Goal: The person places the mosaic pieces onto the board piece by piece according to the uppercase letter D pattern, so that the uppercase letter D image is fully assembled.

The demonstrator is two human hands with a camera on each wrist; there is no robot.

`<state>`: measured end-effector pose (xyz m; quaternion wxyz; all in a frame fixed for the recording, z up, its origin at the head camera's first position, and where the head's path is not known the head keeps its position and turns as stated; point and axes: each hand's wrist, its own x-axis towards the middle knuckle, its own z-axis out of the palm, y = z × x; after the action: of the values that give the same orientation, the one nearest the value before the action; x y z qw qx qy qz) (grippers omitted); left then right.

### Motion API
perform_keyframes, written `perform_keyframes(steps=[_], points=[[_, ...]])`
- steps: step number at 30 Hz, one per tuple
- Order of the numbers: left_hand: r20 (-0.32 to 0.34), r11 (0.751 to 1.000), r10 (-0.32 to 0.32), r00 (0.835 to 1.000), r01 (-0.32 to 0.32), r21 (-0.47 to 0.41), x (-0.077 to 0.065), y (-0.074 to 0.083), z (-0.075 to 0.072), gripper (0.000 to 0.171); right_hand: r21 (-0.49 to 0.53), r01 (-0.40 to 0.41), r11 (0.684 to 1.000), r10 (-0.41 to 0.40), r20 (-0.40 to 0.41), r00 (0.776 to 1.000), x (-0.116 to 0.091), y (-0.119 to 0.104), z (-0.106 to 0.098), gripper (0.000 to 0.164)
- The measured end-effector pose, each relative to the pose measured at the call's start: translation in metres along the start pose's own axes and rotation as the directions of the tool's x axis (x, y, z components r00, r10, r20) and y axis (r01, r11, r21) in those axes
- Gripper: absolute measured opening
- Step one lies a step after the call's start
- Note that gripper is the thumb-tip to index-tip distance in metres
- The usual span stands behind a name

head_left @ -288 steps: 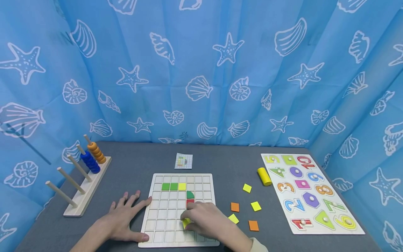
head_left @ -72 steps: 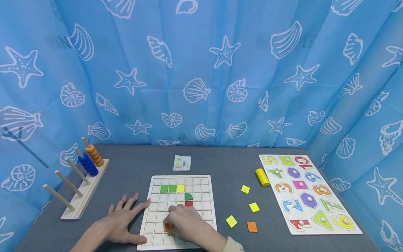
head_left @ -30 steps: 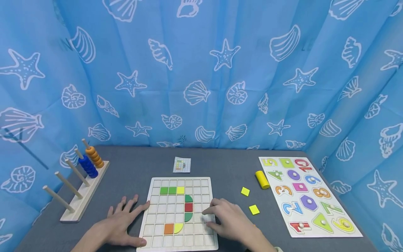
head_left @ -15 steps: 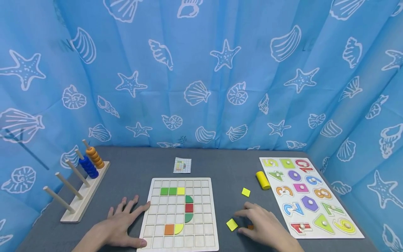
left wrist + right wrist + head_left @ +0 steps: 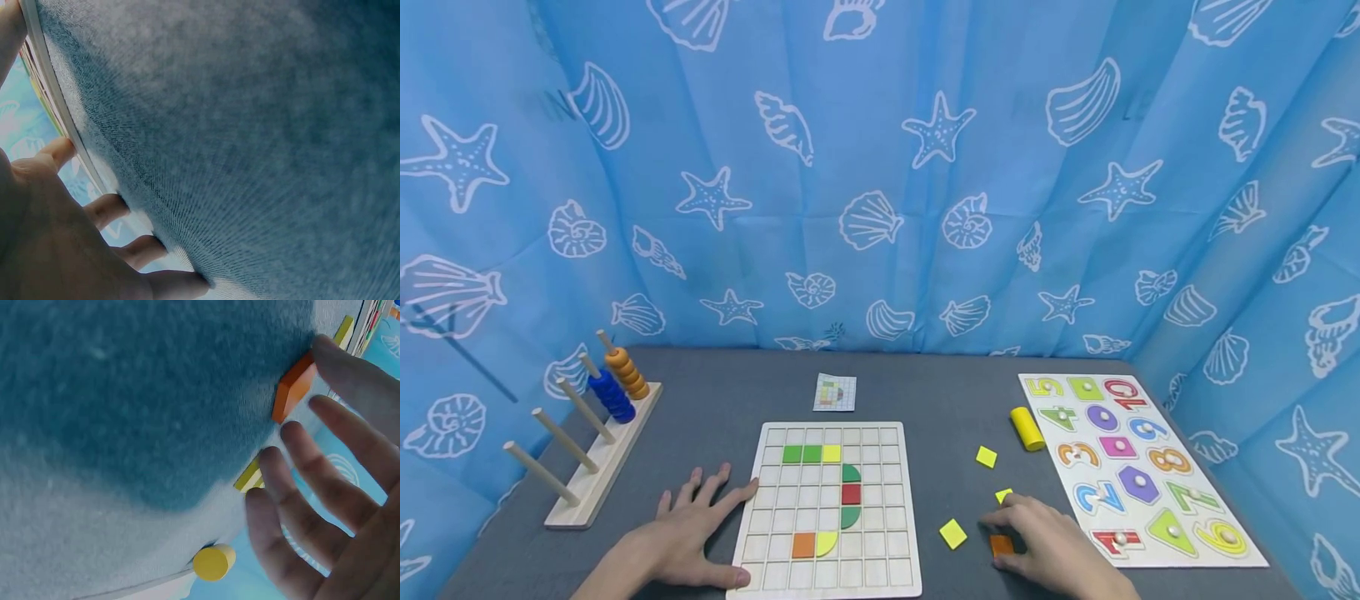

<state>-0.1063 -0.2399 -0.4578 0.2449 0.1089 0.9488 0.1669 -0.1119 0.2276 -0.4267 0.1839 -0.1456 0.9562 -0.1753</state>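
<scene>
My left hand [image 5: 685, 533] lies spread at the left edge of the wooden grid board [image 5: 872, 575], thumb and index fingertip touching its rim. On the board sit two green square tiles, a yellow square tile [image 5: 831, 453], a red square tile [image 5: 851, 494], two dark green quarter-round tiles, an orange square tile [image 5: 803, 545] and a yellow quarter-round tile [image 5: 827, 543]. Right of the board my right hand [image 5: 1048, 542] reaches down over another orange tile [image 5: 294, 389], thumb at one edge and the other fingers loosely bent beside it. That tile lies on the table.
Yellow square tiles [image 5: 953, 534] lie around the right hand. Further right are a yellow cylinder [image 5: 1027, 429] and a number-and-shape puzzle board [image 5: 1105, 467]. A small pattern card [image 5: 834, 392] lies behind the grid; a peg stand with rings [image 5: 602, 458] stands left.
An orange tile and a yellow quarter-round have come onto the board since the oldest frame. Over the last second my right hand moved right, off the board to the loose orange tile. The left hand stayed.
</scene>
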Motion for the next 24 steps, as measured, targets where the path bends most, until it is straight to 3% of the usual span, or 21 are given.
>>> perform_keyframes(steps=[12,24], points=[[0.006,1.000,-0.013,1.000,0.013,0.004,0.0006,0.0016,0.0001,0.109,0.029,-0.016,0.999,0.015,0.045,0.999,0.0011,0.0052,-0.0033,0.025],[0.002,1.000,0.005,1.000,-0.005,0.007,-0.0017,0.0017,-0.0007,0.109,0.060,0.040,0.997,-0.044,0.065,0.997,0.0004,0.0076,-0.0045,0.019]])
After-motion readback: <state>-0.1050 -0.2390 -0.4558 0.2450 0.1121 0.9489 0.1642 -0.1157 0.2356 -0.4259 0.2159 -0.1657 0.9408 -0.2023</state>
